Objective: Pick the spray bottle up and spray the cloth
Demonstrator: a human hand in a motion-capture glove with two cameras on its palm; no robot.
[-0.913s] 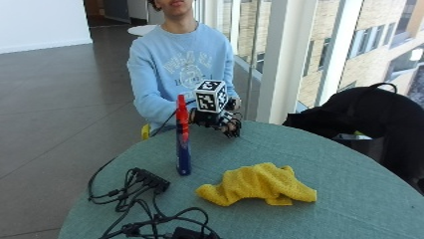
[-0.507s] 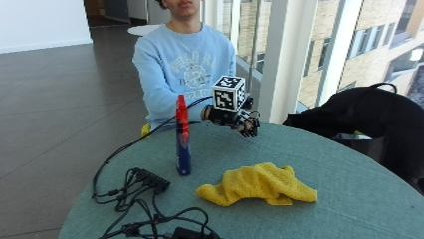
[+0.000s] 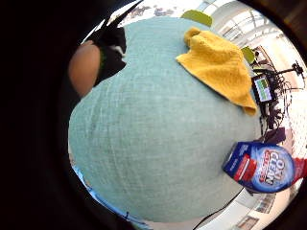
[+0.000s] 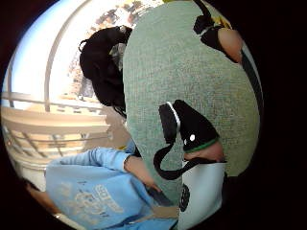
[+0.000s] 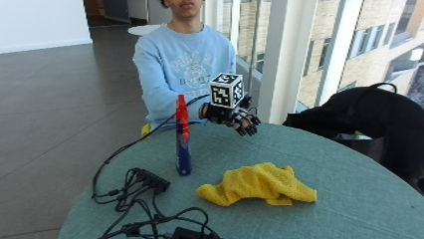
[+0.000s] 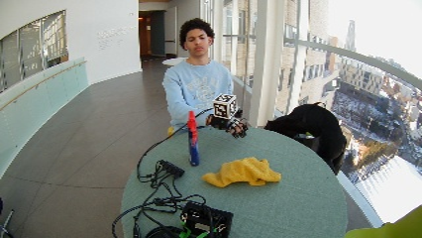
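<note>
While the gloved right hand (image 5: 233, 115) hovers with fingers relaxed and empty, the spray bottle (image 5: 182, 135) stands upright left of it.
Tall, narrow, tippable: grasp its blue body; the soft yellow cloth (image 5: 257, 184) lies nearer.

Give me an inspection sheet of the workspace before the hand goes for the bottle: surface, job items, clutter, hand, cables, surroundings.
Surface: round table under a teal cloth cover.
Job's things: spray bottle, blue with a red top, upright near the table's edge, untouched; yellow cloth lying crumpled beside it, apart from it.
Clutter: a black box on the table's near edge.
Hand: gloved right hand raised above the table's far edge, fingers relaxed and pointing down, holding nothing.
Cables: black cable tangle with a power strip near the bottle; one cable runs up to the glove.
Surroundings: black bag beside the table; windows behind; grey floor.
</note>
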